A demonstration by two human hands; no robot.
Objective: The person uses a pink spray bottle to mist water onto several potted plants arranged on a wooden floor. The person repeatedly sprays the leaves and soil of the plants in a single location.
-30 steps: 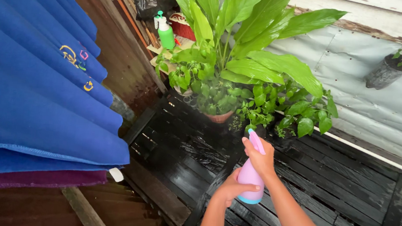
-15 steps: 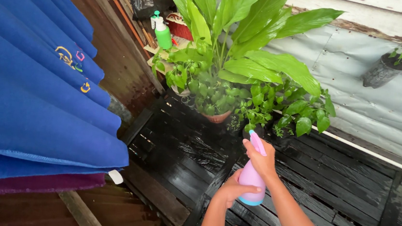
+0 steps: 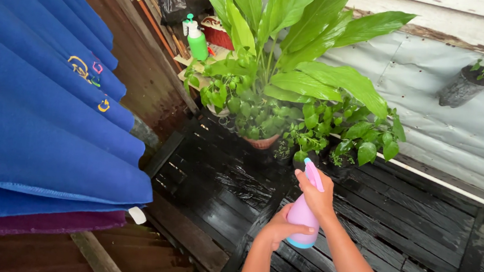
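Both hands, left [image 3: 276, 229] and right [image 3: 317, 196], wrapped around smooth pink spray bottle [image 3: 303, 214]; beyond, glossy potted plants [image 3: 283, 93], wet black slats [image 3: 404, 220].

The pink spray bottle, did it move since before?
Barely. The pink spray bottle sits about as far below the terracotta pot; the small shift matches the whole view moving.

Two spray bottles, pink [image 3: 302, 217] and green [image 3: 196, 40]; perhaps four potted plants [image 3: 293, 88].
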